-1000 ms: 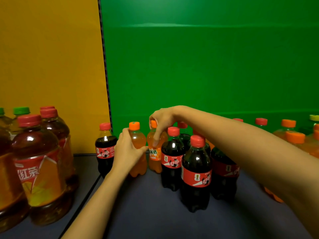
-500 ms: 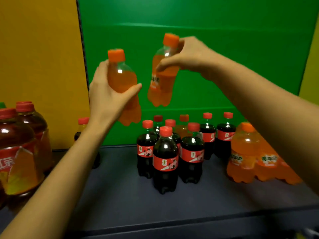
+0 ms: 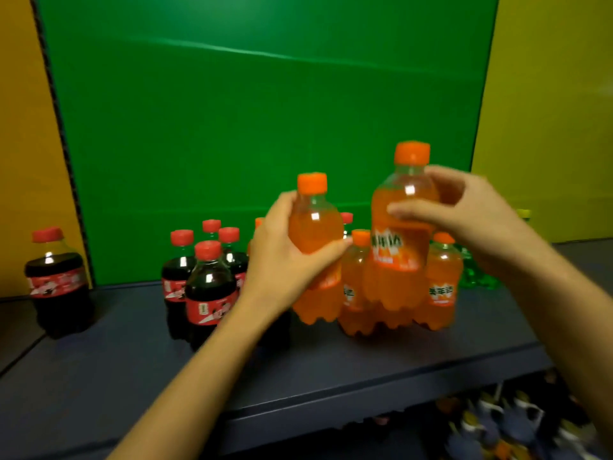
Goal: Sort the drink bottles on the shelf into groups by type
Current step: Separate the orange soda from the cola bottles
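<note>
Across the dark shelf [image 3: 99,376] the sorting is taking shape. The cola cluster [image 3: 205,280] is standing left of centre with one stray cola bottle [image 3: 58,283] well apart at the far left, and the standing orange bottles [image 3: 442,287] are gathering at the right beside a green bottle [image 3: 474,270]. A second ago two orange sodas were standing among the colas, and half a second ago they were being carried high against the green backdrop. Now they are coming down just in front of the orange group, apparently not yet resting on the shelf. The right hand [image 3: 471,214] is gripping the larger-looking orange bottle [image 3: 398,254] around its shoulder, and the left hand [image 3: 282,260] is wrapping the other orange bottle [image 3: 315,234] at mid-body. Judging from this, the orange group is about to gain two bottles, while the stray cola is waiting to be moved.
</note>
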Demonstrator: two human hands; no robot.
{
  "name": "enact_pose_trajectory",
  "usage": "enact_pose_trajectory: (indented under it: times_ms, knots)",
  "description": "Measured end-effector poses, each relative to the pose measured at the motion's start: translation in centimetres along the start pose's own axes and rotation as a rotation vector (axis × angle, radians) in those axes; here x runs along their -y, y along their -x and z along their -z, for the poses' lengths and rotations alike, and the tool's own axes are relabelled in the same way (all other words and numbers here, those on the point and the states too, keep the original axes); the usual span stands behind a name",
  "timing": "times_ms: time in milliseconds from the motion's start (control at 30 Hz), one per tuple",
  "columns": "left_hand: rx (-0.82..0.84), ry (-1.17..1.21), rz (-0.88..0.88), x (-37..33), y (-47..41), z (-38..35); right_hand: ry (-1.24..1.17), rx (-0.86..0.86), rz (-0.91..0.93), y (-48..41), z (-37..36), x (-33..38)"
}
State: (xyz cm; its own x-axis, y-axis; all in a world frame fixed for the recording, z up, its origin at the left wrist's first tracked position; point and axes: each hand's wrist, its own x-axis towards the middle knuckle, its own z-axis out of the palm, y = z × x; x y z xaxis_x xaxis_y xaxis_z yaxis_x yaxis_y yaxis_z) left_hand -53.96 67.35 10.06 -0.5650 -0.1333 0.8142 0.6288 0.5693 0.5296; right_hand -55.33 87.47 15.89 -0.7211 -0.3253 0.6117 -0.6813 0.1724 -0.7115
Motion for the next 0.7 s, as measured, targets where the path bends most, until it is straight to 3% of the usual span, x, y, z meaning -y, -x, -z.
enact_pose_trajectory:
  times_ms: [200, 400, 700]
  knots:
    - [-0.031, -0.057, 0.067, 1.9, 3.2, -4.6, 0.134, -0.089, -0.094, 2.8, 0.8, -8.1]
    - [-0.063, -0.082, 0.098, 2.8, 4.9, -6.9, 0.068, -0.114, -0.104, 4.0, -0.2, -11.5]
    - [-0.178, 0.003, 0.258, 3.6, 6.1, -9.5, 0.135, -0.243, 0.104, 5.1, -2.8, -14.4]
